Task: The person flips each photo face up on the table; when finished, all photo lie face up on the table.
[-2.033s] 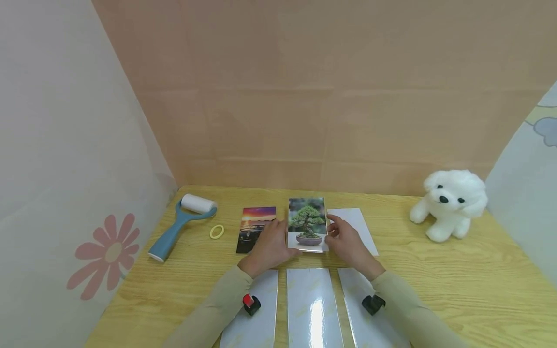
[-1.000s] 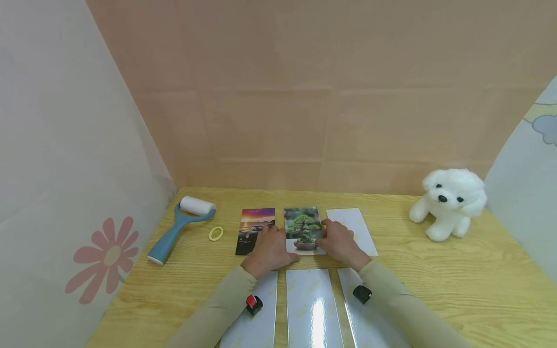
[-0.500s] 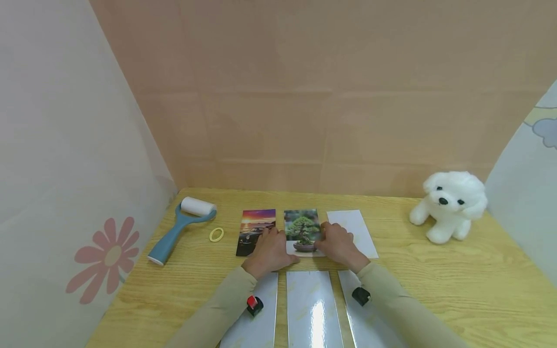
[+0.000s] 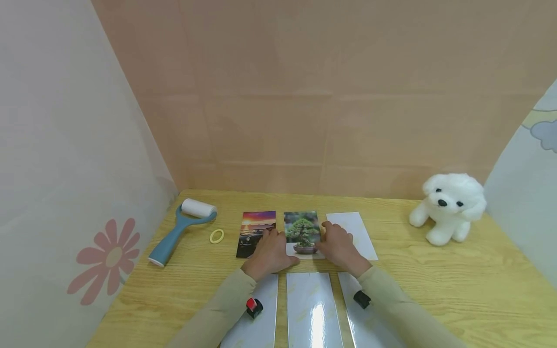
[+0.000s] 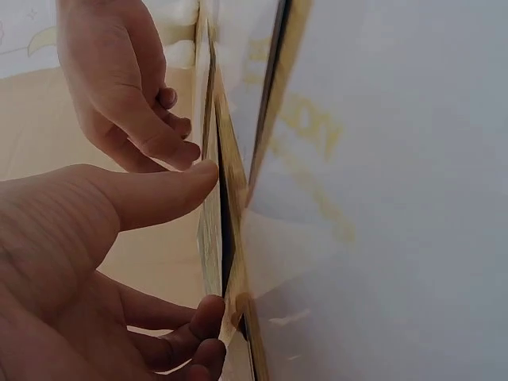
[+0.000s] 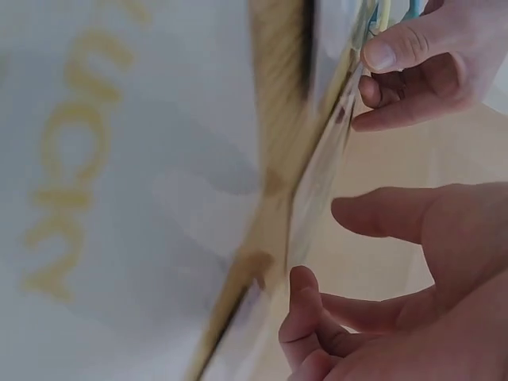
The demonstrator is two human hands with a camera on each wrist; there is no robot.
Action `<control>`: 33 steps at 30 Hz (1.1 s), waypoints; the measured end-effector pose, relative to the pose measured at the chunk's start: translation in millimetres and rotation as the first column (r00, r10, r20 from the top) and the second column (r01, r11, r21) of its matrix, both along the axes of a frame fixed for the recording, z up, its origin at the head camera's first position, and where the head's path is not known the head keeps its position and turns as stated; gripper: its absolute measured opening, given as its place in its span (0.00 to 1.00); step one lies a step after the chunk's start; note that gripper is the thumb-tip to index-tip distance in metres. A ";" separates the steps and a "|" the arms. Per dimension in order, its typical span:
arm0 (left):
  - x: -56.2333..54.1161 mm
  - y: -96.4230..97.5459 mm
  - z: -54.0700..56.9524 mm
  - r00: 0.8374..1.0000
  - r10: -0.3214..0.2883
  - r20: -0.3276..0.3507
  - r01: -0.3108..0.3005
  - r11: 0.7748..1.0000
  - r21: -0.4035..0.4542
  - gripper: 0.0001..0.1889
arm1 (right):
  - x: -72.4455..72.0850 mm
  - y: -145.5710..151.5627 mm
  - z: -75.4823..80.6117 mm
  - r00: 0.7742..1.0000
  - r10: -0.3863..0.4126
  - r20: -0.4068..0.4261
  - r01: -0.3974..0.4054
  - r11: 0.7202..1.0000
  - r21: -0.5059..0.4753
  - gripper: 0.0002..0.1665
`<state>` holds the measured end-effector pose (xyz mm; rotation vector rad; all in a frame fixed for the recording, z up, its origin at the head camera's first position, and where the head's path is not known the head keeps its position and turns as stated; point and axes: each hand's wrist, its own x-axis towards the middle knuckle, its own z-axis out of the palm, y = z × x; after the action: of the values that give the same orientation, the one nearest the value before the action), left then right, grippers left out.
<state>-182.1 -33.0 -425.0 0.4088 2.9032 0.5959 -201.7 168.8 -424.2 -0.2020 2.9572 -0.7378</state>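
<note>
A bonsai picture card (image 4: 301, 227) lies flat on the table between the hands. At its left edge rests my left hand (image 4: 271, 252), thumb toward the near edge. My right hand (image 4: 341, 245) touches the right edge with its fingertips; in the right wrist view its thumb is raised off the card. Left of the bonsai lies a sunset picture card with a car (image 4: 251, 234), partly behind the left hand. A plain white card (image 4: 360, 238) lies beyond the right hand, which overlaps its near left side.
Three glossy white sheets, left (image 4: 261, 309), middle (image 4: 311, 295) and right (image 4: 354, 290), lie nearest the person, partly under the forearms. A blue-handled roller (image 4: 171, 239) and a yellow ring (image 4: 216, 236) are at the left. A white plush dog (image 4: 452, 208) sits at the right.
The bonsai card, held raised and tilted between both hands at first, has come down flat and slightly left, level with the other two cards. Over the last second the hands barely move.
</note>
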 end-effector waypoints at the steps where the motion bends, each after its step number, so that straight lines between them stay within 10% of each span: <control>1: 0.7 -0.5 0.2 1.000 -0.003 -0.004 0.003 1.000 0.005 0.34 | 1.4 0.9 1.2 1.000 -0.005 -0.004 0.004 1.000 -0.015 0.35; 15: 13.1 6.7 12.3 0.999 -0.036 -0.028 0.039 0.993 0.110 0.32 | 24.5 23.3 10.2 0.982 -0.006 -0.187 -0.016 0.993 -0.116 0.24; 24: 18.8 18.9 19.8 0.982 -0.133 -0.137 0.149 0.982 0.115 0.28 | 30.7 38.8 17.9 0.929 0.048 -0.366 -0.080 0.994 -0.072 0.19; 33: 20.0 32.2 22.4 0.976 -0.170 -0.135 0.183 0.979 0.086 0.27 | 32.2 66.9 13.8 0.930 0.077 -0.359 -0.100 0.994 -0.045 0.18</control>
<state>-162.1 -0.8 -402.7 0.7356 2.9207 0.7090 -169.5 235.7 -410.3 -0.5247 3.2350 -0.8648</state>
